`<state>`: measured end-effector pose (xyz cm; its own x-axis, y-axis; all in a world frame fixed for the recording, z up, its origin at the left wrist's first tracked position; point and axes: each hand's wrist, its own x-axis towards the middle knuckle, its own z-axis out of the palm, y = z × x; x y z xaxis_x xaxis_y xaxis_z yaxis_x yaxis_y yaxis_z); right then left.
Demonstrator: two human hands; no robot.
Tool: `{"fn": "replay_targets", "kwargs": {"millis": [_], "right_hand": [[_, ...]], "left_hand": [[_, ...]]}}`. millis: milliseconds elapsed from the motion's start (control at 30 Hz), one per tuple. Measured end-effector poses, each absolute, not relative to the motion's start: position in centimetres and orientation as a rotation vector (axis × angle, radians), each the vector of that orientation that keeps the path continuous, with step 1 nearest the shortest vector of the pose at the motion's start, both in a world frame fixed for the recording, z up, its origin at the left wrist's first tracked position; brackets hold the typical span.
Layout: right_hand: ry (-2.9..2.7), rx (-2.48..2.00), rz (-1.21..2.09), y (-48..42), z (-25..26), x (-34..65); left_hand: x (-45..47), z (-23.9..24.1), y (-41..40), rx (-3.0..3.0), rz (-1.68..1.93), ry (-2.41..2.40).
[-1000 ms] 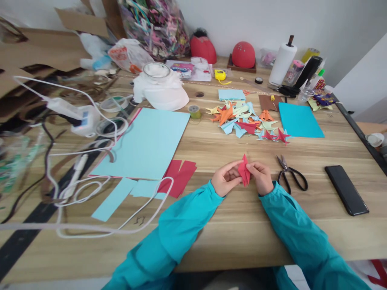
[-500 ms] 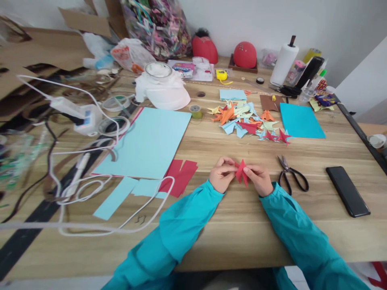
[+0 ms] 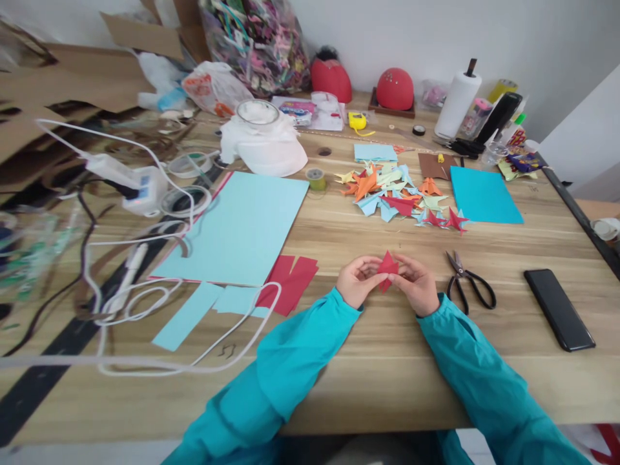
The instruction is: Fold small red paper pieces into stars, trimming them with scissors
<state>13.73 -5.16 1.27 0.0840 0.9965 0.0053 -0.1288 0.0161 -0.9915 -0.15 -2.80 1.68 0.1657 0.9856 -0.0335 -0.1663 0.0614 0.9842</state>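
A small folded red paper piece [image 3: 387, 266] is held just above the wooden table [image 3: 368, 361] near its front middle. My left hand [image 3: 357, 281] pinches its left side and my right hand [image 3: 418, 284] pinches its right side, fingertips almost meeting. Both arms wear teal sleeves. Part of the paper is hidden behind my fingers.
Black scissors [image 3: 469, 284] and a black phone [image 3: 558, 309] lie right of my hands. A pile of folded paper shapes [image 3: 394, 194] and a blue sheet [image 3: 484, 195] sit farther back. A large light-blue sheet [image 3: 237, 230], red scraps [image 3: 289, 284] and white cables [image 3: 145, 303] lie at left.
The red paper has been turned in my fingers from a tall upright shape to a lower, flatter one, and my hands have drawn closer together over it.
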Motion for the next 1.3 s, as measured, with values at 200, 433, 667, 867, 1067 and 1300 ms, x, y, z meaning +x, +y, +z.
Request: {"fn": "replay_targets", "kwargs": {"millis": [200, 433, 667, 867, 1067, 1300], "right_hand": [[-1.068, -1.179, 1.200, -5.1, 1.4, 13.9], [-1.035, -1.157, 1.272, -5.2, 1.3, 13.9], [-1.071, -1.201, 1.221, -5.2, 1.4, 13.9], [-1.120, -1.188, 1.247, -5.4, 1.5, 13.8], [-1.193, -1.182, 1.256, -5.5, 1.6, 13.8], [-1.451, -1.188, 1.249, -5.6, 1.8, 13.7]], "left_hand": [[-0.3, 1.3, -2.9, 1.308, 1.134, 1.044], [-0.4, 1.1, -3.0, 1.294, 1.070, 1.101], [-0.1, 1.4, -3.0, 1.227, 1.104, 1.004], [-0.2, 1.7, -2.9, 1.370, 1.171, 0.961], [-0.6, 1.9, -2.9, 1.388, 1.114, 0.913], [-0.5, 2.2, -2.8, 1.338, 1.085, 0.872]]}}
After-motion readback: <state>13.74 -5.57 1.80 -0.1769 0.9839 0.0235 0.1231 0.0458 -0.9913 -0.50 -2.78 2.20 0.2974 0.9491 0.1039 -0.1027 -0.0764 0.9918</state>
